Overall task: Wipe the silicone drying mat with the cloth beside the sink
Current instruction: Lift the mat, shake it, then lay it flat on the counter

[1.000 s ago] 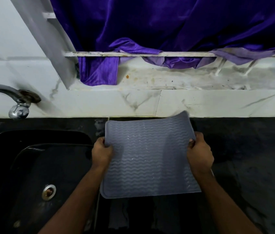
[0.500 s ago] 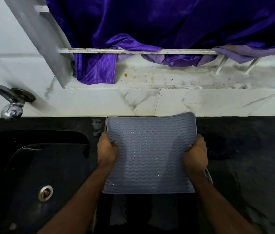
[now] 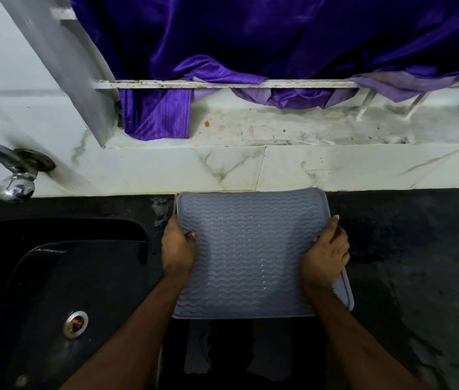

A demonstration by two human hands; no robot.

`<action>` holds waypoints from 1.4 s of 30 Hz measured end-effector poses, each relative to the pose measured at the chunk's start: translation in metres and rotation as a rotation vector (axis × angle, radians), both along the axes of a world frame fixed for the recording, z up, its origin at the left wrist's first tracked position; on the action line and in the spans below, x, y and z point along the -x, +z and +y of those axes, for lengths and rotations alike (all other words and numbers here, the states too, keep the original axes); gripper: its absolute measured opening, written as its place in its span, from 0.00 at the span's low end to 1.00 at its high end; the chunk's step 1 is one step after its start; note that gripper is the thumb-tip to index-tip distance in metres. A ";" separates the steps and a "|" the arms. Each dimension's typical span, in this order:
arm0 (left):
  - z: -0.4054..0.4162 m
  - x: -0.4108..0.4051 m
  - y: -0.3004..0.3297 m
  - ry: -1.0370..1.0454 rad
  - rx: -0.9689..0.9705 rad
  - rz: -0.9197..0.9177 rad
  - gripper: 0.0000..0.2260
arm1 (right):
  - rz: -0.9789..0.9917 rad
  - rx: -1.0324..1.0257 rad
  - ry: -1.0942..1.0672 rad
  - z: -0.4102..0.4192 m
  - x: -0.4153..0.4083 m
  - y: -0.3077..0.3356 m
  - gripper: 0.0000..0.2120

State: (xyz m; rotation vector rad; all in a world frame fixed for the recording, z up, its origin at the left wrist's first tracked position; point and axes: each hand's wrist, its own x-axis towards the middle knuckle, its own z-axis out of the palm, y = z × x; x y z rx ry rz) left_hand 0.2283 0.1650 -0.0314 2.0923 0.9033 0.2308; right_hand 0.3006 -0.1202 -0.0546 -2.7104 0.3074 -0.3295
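The grey silicone drying mat (image 3: 250, 254) lies on the black counter (image 3: 408, 249) just right of the sink (image 3: 62, 277), its far edge against the white marble wall tiles (image 3: 335, 170). The left hand (image 3: 178, 249) grips the mat's left edge, the thumb curled over onto the wavy ribbed top and the fingers hidden underneath. The right hand (image 3: 324, 256) holds the right edge in the same way, its fingers wrapped round the rim, and that near right corner of the mat curls up off the counter. Both hands are closed narrowly on the mat. Near the mat's front edge, a dim grey cloth-like patch (image 3: 197, 353) shows on the dark surface; what it is cannot be told. A metal tap (image 3: 11, 170) sticks out of the wall above the sink, and a purple curtain (image 3: 250, 46) hangs over the far ledge.
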 end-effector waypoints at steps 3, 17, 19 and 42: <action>-0.001 0.005 -0.004 -0.032 -0.166 0.052 0.26 | 0.009 0.054 0.094 0.000 0.003 0.002 0.30; -0.024 0.038 -0.026 -0.279 -0.495 0.173 0.36 | 0.143 0.142 0.582 0.073 0.062 -0.007 0.28; -0.025 0.041 -0.030 -0.304 -0.541 0.193 0.39 | 0.150 0.166 0.588 0.074 0.060 -0.009 0.29; -0.025 0.050 -0.028 -0.389 -0.516 0.194 0.40 | 0.131 0.176 0.598 0.073 0.055 -0.014 0.28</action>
